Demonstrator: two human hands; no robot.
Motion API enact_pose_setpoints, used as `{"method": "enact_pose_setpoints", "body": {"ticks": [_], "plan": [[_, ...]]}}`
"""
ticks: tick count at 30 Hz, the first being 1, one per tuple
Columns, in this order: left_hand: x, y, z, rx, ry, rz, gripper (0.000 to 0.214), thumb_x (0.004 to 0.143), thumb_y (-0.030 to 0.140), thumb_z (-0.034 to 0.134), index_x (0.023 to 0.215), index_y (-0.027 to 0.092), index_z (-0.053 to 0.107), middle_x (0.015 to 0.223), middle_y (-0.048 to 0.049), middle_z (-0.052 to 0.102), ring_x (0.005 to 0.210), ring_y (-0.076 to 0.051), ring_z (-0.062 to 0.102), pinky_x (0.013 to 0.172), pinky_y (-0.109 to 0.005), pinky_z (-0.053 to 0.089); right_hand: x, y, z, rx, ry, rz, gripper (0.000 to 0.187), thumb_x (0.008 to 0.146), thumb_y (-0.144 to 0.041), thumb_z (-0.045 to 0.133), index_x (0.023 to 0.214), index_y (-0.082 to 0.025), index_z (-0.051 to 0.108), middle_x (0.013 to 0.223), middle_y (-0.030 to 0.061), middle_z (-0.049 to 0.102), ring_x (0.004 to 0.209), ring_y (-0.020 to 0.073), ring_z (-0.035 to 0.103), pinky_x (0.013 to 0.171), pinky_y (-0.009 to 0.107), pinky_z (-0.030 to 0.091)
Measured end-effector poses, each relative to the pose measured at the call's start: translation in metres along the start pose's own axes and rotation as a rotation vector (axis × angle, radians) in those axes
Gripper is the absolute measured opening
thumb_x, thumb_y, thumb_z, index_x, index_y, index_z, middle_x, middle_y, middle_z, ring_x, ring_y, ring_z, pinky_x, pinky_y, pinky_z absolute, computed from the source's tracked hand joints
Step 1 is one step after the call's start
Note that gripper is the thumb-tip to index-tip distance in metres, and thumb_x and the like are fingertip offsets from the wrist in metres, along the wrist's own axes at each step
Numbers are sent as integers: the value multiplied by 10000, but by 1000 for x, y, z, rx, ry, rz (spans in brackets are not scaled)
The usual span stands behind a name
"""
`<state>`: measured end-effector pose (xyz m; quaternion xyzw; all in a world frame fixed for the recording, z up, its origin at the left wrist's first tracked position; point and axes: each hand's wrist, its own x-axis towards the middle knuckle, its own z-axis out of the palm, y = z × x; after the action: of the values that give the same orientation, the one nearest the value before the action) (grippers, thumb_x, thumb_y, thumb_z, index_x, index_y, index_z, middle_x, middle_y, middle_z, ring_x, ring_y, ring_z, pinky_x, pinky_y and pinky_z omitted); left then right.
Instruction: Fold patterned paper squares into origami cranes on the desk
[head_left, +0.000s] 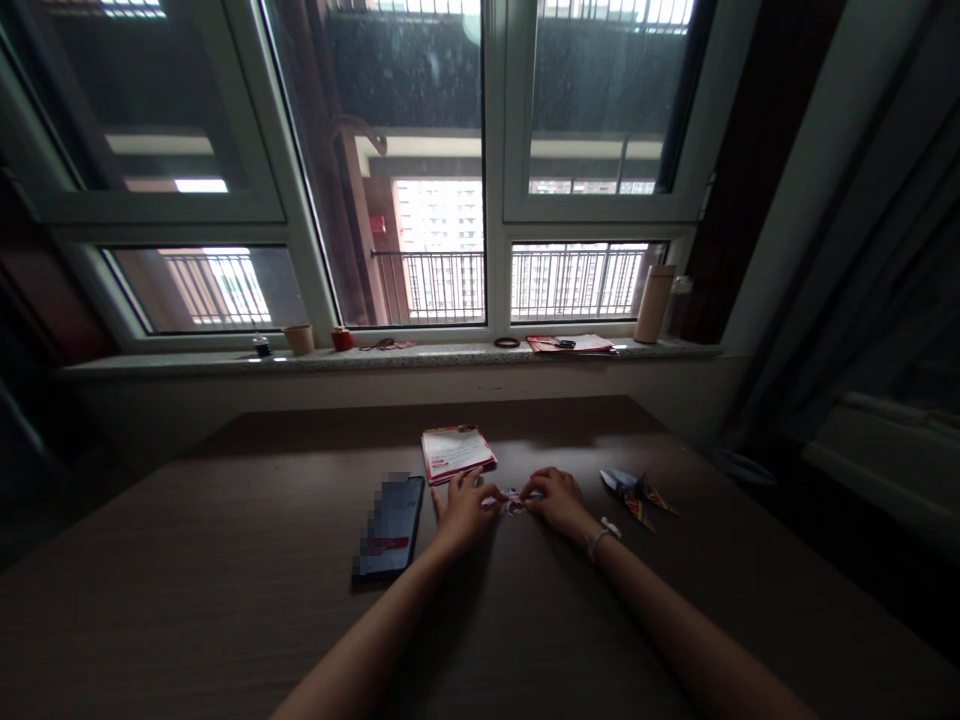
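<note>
Both my hands rest on a dark wooden table [225, 600] and meet over a small folded piece of coloured paper [513, 501]. My left hand [461, 510] pinches its left side with curled fingers. My right hand [555, 500], with a bracelet at the wrist, pinches its right side. The paper lies flat on the table between the fingertips, partly hidden by them.
A dark phone [390, 528] lies left of my left hand. A stack of red-and-white paper sheets [456, 452] sits just beyond the hands. Folded paper figures [636, 494] lie to the right. The windowsill [450, 357] holds cups, papers and a tall cylinder [654, 304].
</note>
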<state>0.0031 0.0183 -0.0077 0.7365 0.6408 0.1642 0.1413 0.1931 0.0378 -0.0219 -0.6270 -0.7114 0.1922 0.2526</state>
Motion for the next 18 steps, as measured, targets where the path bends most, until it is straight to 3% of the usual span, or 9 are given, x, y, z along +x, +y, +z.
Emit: {"method": "enact_pose_setpoints", "body": {"ticks": [7, 12, 18], "plan": [[-4, 2, -1, -10, 30, 5, 198, 852, 378, 608, 1009, 398, 727, 1546, 33, 398, 1454, -361, 219, 1085, -760, 52, -7, 7, 1, 11, 52, -111, 191, 806, -264, 646, 933, -315, 779, 1163, 35, 613, 1163, 242, 480, 1042, 347, 328], [-1, 4, 2, -13, 74, 2, 194, 834, 476, 622, 938, 365, 743, 1522, 29, 436, 1431, -371, 253, 1066, -781, 66, -10, 1, 2, -17, 111, -118, 160, 823, -391, 665, 883, -287, 771, 1102, 62, 608, 1125, 254, 493, 1012, 366, 340], [1, 7, 5, -18, 120, 11, 175, 819, 474, 660, 903, 347, 747, 1478, 24, 493, 1385, -375, 315, 1048, -794, 81, -11, -7, 5, -88, 132, -89, 223, 810, -472, 678, 893, -274, 741, 1127, 70, 588, 1128, 262, 492, 1009, 382, 322]]}}
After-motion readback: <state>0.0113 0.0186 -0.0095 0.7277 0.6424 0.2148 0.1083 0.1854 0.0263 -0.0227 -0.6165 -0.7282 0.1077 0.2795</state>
